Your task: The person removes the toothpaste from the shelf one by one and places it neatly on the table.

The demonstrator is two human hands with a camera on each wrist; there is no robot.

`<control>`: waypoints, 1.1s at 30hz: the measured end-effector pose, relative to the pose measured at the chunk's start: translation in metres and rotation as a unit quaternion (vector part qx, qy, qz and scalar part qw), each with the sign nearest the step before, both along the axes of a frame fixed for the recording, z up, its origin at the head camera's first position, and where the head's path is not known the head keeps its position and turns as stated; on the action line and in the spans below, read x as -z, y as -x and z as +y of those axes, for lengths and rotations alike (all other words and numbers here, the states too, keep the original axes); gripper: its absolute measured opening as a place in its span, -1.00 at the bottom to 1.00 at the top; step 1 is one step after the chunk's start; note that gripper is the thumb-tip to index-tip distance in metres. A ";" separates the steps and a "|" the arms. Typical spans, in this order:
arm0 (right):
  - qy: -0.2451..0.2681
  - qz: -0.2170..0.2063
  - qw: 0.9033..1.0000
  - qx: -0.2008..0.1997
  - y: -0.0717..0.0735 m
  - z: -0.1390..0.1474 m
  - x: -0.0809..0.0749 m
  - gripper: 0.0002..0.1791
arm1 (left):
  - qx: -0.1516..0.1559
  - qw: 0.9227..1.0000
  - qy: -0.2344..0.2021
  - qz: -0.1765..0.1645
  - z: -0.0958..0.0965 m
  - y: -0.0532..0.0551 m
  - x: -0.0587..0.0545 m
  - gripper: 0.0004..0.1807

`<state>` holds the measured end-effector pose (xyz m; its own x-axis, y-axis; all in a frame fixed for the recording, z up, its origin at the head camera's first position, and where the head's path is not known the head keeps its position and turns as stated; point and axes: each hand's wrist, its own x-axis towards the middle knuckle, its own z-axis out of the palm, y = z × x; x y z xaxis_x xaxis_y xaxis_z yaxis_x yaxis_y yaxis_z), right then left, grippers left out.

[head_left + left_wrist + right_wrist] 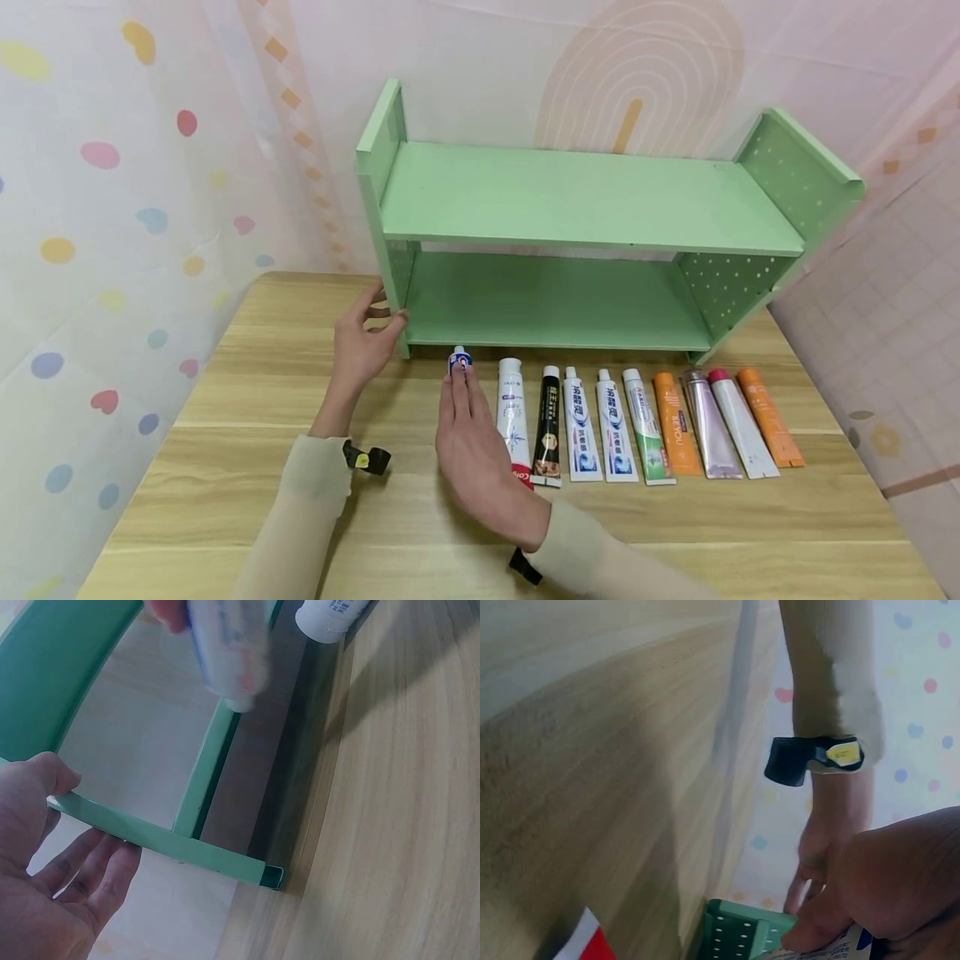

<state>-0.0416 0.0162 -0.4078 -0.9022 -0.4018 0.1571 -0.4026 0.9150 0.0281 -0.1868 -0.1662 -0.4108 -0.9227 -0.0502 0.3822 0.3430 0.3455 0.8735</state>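
Note:
My left hand (360,350) grips the left side panel of a green two-tier shelf (555,200), thumb on the front edge and fingers behind it, as the left wrist view shows. A blue-and-white toothpaste tube (460,358) is in my right hand (480,454), cap towards the shelf. The back of that hand hides most of the tube in the head view. In the left wrist view the held tube (232,652) looks blurred, in front of the shelf's lower board. Just right of my right hand lies a white toothpaste tube (512,417) with a red end.
Several more toothpaste tubes lie in a row on the wooden table (225,467), including a black one (550,425), a green-and-white one (649,433) and an orange one (770,417). A patterned cloth (135,208) hangs behind the table.

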 end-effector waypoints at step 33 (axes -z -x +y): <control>-0.024 -0.215 0.976 0.029 0.016 -0.012 0.010 0.16 | 0.014 1.000 -0.007 -0.005 0.010 -0.023 -0.033 -0.42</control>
